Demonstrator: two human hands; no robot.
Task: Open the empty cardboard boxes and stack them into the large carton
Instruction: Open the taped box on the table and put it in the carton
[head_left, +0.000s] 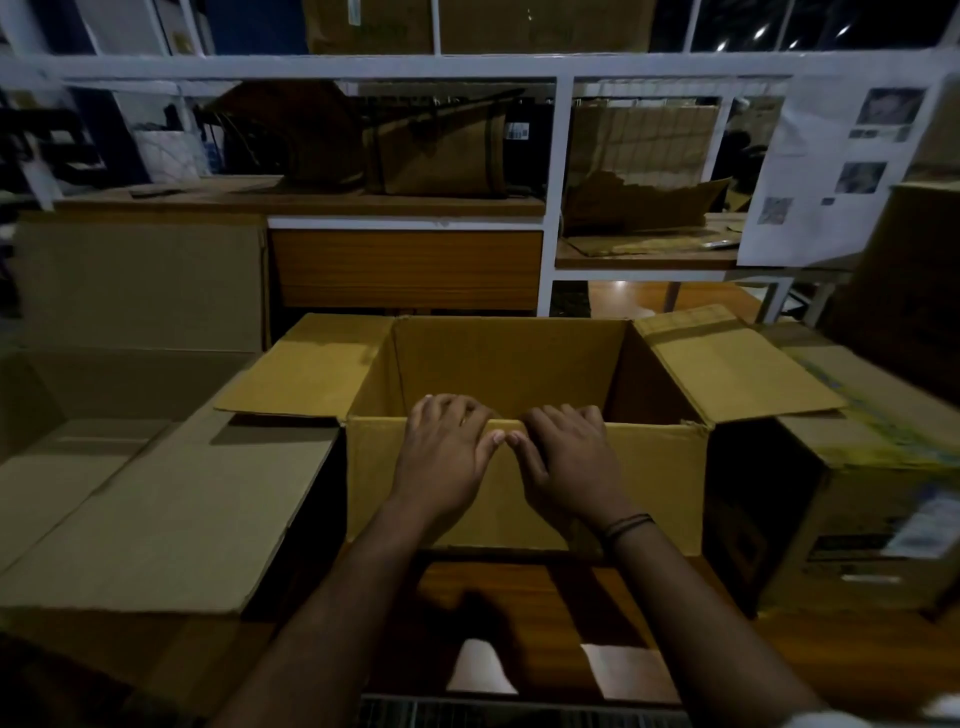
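An open cardboard box (660, 483) stands on the wooden table in front of me, its side flaps spread left and right and its near flap hanging down. My left hand (445, 454) and my right hand (563, 457) lie side by side on the near top edge, fingers hooked over the rim into the box, thumbs on the outer face. The inside of the box is dark and looks empty. A large carton (156, 509) sits to the left with its flaps open.
A printed carton (872, 499) stands at the right, touching the box's right flap. Behind is a white-framed shelf (550, 197) holding more cardboard and a bag. A paper sheet (831, 166) hangs at the right. The brown tabletop (524, 613) shows below the box.
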